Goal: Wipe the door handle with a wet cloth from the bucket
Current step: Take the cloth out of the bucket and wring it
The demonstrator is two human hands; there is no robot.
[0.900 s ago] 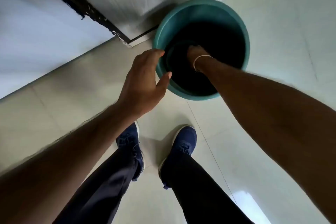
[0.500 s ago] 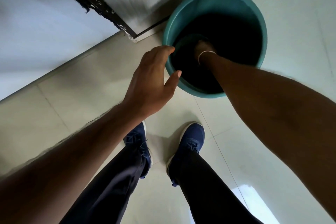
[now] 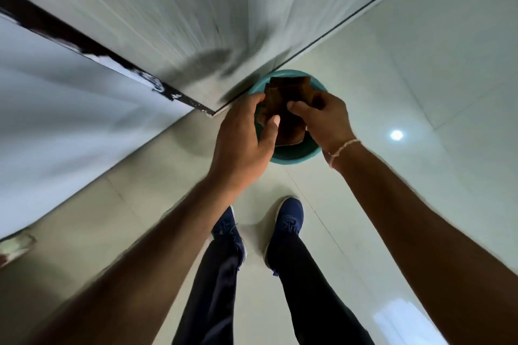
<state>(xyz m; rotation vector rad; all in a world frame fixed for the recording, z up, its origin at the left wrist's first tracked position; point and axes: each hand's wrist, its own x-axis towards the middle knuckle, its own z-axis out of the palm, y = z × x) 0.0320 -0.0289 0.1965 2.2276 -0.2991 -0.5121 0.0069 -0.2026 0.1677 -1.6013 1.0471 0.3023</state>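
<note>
A brown cloth (image 3: 286,98) hangs above the teal bucket (image 3: 294,158), which stands on the floor by the foot of the door. My right hand (image 3: 325,120), with a pale band at the wrist, grips the cloth from the right. My left hand (image 3: 246,137) holds its left edge between thumb and fingers. Both hands are over the bucket and hide most of its opening. The door handle is out of view.
The pale door (image 3: 182,22) rises at the top, with a dark frame edge (image 3: 84,45) and a white wall (image 3: 56,120) to the left. Glossy tiled floor (image 3: 420,92) spreads right. My blue shoes (image 3: 288,213) stand just behind the bucket.
My right hand has come up out of the bucket with the brown cloth. My left hand has left the rim and taken hold of the cloth. The view has risen away from the bucket.
</note>
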